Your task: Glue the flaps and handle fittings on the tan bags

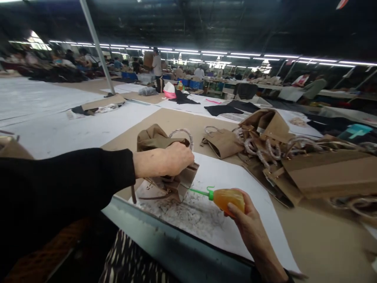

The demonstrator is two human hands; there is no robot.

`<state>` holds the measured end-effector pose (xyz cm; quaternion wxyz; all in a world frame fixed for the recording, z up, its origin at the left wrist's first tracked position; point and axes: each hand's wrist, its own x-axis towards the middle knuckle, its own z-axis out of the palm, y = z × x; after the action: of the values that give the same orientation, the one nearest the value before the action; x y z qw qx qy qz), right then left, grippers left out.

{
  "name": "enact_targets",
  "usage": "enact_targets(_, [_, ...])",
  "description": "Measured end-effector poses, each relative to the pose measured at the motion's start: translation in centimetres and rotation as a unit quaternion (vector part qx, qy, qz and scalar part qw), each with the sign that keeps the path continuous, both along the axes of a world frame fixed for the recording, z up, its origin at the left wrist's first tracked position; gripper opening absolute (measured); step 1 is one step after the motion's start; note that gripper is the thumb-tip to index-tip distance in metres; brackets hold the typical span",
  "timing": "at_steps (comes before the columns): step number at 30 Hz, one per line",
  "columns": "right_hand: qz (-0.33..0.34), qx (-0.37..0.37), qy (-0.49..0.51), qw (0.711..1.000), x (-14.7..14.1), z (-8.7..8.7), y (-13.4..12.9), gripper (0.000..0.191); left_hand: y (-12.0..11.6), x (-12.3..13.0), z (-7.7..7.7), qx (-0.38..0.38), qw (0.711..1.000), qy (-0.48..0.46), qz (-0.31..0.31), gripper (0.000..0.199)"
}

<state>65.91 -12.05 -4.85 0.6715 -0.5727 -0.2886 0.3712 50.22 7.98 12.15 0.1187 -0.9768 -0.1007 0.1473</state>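
Note:
A brown handbag (151,137) lies tipped on the table in front of me, its wrapped handle (186,133) standing up behind my wrist. My left hand (178,158) is closed on the bag's upper part; its fingertips are hidden behind the hand. In my right hand (246,214) is a squeeze bottle (228,199) of amber liquid, probably glue, held on its side. The bottle's long green nozzle points left, and its tip is at the bag's lower edge. White paper (206,222) with dark smudges lies beneath both.
Several brown bags (326,173) with wrapped handles are heaped at the right. Black fabric pieces (225,109) and a pink-and-white bundle (169,89) lie farther back. A metal pole (97,45) rises at the left. The table's metal edge (165,236) runs close to my lap. Other people work in the background.

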Motion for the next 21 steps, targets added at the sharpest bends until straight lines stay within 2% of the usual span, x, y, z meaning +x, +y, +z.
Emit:
enact_targets(4, [-0.012, -0.014, -0.063, 0.998, 0.0, -0.4, 0.3, 0.052, 0.3, 0.1, 0.2, 0.004, 1.0, 0.012, -0.025, 0.017])
enact_targets(9, [-0.031, -0.025, -0.151, 0.988, -0.4, -0.4, 1.9, 0.056, 0.9, 0.1, -0.4, 0.004, 0.998, -0.008, -0.061, 0.014])
enact_targets(15, [-0.04, -0.032, -0.236, 0.97, -0.8, -0.7, 3.2, 0.054, 1.3, -0.4, -0.9, 0.0, 0.997, -0.034, -0.065, 0.009])
enact_targets(21, [-0.022, -0.047, -0.249, 0.967, -0.9, -1.2, 2.5, 0.05, 0.5, -1.1, -1.4, -0.044, 0.996, -0.056, -0.045, 0.008])
